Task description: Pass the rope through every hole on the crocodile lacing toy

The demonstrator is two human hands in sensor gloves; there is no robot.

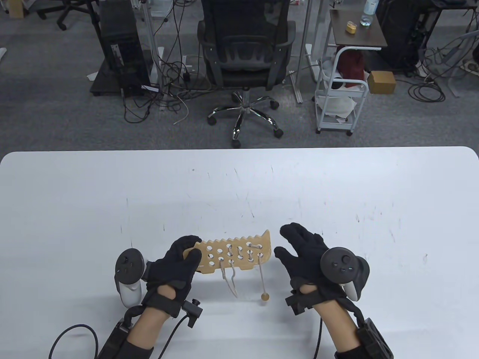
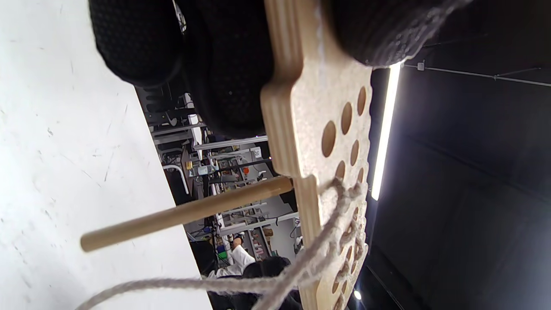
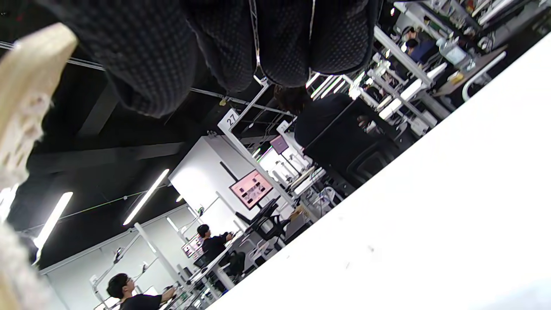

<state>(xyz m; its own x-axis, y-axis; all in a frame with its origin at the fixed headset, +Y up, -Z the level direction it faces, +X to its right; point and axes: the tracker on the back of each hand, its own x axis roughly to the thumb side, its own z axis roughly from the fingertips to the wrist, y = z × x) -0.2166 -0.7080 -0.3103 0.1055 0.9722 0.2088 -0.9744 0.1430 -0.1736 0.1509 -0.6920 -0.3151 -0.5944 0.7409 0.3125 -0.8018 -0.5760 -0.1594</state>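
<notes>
A wooden crocodile lacing board [image 1: 232, 254] with a toothed far edge is held above the white table. My left hand [image 1: 191, 247] grips its left end, thumb on top. A pale rope [image 1: 229, 276] runs through several holes on the board's right part and hangs in loops below it. A wooden needle [image 1: 262, 278] with a ball end dangles from the rope. My right hand [image 1: 286, 241] is open and empty, just right of the board, apart from it. The left wrist view shows the board [image 2: 318, 107], the needle [image 2: 185, 213] and the rope [image 2: 301, 267]. The right wrist view shows the board's edge [image 3: 26, 99].
The white table [image 1: 336, 209] spreads far and to both sides. Beyond its far edge stand an office chair [image 1: 245, 56] and a white cart [image 1: 340, 101] on the floor. Glove cables [image 1: 75, 336] trail at the near edge.
</notes>
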